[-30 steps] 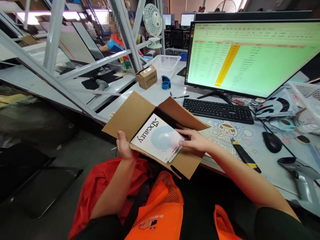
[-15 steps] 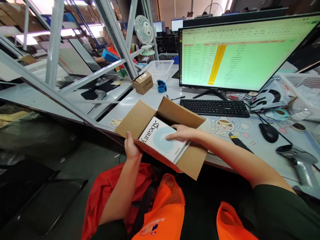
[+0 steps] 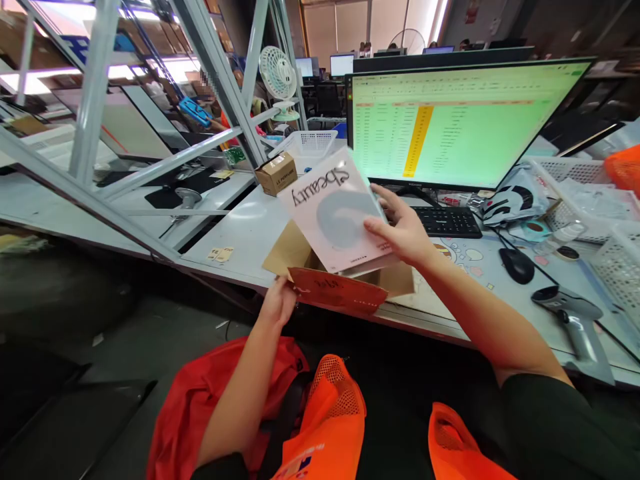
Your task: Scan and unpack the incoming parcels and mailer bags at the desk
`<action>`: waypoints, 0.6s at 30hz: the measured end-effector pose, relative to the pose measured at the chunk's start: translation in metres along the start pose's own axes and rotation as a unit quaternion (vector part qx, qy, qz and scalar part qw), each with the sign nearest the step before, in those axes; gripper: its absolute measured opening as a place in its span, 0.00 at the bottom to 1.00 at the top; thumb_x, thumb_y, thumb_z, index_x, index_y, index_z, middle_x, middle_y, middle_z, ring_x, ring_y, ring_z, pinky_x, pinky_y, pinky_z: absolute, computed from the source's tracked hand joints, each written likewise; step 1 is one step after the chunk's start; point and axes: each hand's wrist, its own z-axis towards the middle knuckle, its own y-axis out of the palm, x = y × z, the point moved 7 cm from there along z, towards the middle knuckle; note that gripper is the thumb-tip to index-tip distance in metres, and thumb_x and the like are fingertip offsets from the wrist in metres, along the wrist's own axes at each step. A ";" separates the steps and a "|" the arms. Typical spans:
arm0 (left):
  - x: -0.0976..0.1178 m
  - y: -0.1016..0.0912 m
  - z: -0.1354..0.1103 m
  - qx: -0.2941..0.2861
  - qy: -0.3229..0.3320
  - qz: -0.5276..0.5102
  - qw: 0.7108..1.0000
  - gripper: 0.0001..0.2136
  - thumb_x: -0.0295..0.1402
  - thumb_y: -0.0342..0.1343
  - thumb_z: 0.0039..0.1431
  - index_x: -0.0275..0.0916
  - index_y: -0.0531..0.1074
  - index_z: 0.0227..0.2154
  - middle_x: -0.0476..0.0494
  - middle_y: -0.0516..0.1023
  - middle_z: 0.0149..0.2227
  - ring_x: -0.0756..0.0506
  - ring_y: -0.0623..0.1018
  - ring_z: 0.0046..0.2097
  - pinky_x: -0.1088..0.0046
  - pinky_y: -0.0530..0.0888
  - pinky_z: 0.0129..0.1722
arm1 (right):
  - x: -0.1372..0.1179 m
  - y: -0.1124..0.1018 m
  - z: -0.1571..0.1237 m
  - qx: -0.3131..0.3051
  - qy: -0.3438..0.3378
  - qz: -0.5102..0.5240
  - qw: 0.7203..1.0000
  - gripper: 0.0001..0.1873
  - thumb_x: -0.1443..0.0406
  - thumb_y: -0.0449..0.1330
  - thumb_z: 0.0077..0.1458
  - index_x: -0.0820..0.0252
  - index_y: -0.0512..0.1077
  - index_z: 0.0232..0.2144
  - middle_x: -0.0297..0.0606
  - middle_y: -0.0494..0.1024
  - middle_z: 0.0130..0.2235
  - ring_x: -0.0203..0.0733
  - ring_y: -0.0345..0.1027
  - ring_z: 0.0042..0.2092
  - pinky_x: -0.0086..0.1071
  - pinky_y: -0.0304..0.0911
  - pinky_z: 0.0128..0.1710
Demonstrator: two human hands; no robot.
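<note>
My right hand (image 3: 403, 230) grips a flat white box (image 3: 336, 210) printed "Sbeauty" with a pale blue circle. It holds the box tilted up above an open cardboard box (image 3: 340, 290) that rests on the front edge of the grey desk (image 3: 245, 233). My left hand (image 3: 279, 303) holds the cardboard box by its near left corner, fingers closed on the wall. The carton's inside is hidden by the white box and the near wall.
A monitor (image 3: 460, 120) with a green spreadsheet, a keyboard (image 3: 447, 221) and a mouse (image 3: 517, 265) stand behind the box. A barcode scanner (image 3: 573, 320) lies at right. White baskets (image 3: 617, 263), a small brown carton (image 3: 276, 173), a desk fan (image 3: 277, 80) and grey shelf struts (image 3: 150, 167) surround them. Another person works far back.
My right hand has lifted the white "Sbeauty" box up out of the cardboard box and tilted it upright. My left hand has slid down to the carton's near corner.
</note>
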 end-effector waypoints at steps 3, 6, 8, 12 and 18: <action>0.050 0.015 -0.024 -0.033 0.199 0.058 0.978 0.27 0.47 0.73 0.50 0.44 0.77 0.52 0.41 0.76 0.61 0.40 0.72 0.66 0.66 0.68 0.66 | 0.003 0.013 0.012 0.024 0.024 0.066 0.997 0.44 0.41 0.56 0.66 0.48 0.47 0.75 0.45 0.69 0.64 0.55 0.68 0.61 0.55 0.66 0.64; 0.083 0.058 -0.047 -0.130 0.266 0.126 0.947 0.35 0.61 0.67 0.51 0.44 0.75 0.56 0.38 0.71 0.66 0.36 0.66 0.71 0.63 0.65 0.69 | -0.006 0.051 0.019 0.021 0.041 0.103 0.994 0.49 0.38 0.53 0.66 0.45 0.37 0.76 0.47 0.63 0.68 0.54 0.66 0.63 0.53 0.66 0.64; 0.091 0.082 -0.053 -0.158 0.255 0.124 0.946 0.38 0.64 0.67 0.49 0.44 0.75 0.57 0.38 0.73 0.64 0.35 0.68 0.69 0.61 0.66 0.69 | -0.017 0.076 0.017 0.030 0.049 0.121 0.991 0.50 0.37 0.50 0.67 0.46 0.31 0.76 0.49 0.60 0.69 0.54 0.64 0.65 0.53 0.65 0.66; 0.097 0.080 -0.043 -0.055 0.236 0.035 0.969 0.27 0.50 0.69 0.53 0.44 0.76 0.53 0.42 0.77 0.60 0.36 0.71 0.67 0.57 0.66 0.70 | -0.049 0.089 -0.006 -0.016 -0.017 0.111 0.994 0.49 0.37 0.52 0.66 0.51 0.39 0.75 0.50 0.60 0.69 0.54 0.60 0.68 0.54 0.59 0.69; 0.148 0.023 -0.037 0.003 0.267 0.126 0.955 0.31 0.54 0.52 0.56 0.57 0.68 0.63 0.59 0.67 0.69 0.34 0.63 0.72 0.52 0.66 0.70 | 0.012 -0.032 -0.085 0.221 -0.006 -0.080 0.972 0.29 0.45 0.49 0.68 0.53 0.70 0.60 0.50 0.70 0.62 0.59 0.61 0.67 0.60 0.54 0.69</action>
